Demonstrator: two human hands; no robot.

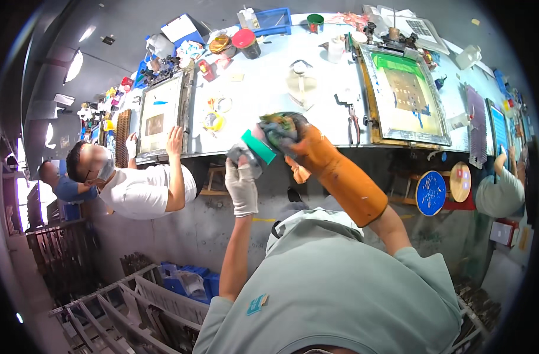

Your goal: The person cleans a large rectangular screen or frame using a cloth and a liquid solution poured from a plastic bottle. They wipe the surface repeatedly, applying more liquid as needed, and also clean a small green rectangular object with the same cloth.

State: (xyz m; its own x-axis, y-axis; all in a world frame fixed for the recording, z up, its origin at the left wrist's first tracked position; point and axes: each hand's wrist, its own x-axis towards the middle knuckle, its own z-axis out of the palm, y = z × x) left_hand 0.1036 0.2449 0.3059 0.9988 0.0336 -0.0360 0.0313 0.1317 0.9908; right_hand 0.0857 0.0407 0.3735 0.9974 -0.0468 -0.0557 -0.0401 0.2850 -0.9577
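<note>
My left hand (242, 184), in a white glove, grips the grey handle of a squeegee (253, 150) whose teal blade points up and to the right. My right hand (302, 147), in a long orange rubber glove, is closed on an ink-stained rag (281, 125) pressed against the top of that blade. Both hands meet just in front of the near edge of the long white worktable (269, 82). My arms rise from my light green shirt at the bottom of the view.
A screen frame with green mesh (405, 97) lies on the table to the right, pliers (355, 123) beside it. To the left, a co-worker in a white shirt (143, 192) has both hands on another frame (160, 112). Jars (245, 41), tape rolls (213, 121), and metal racks (140, 307) are also in view.
</note>
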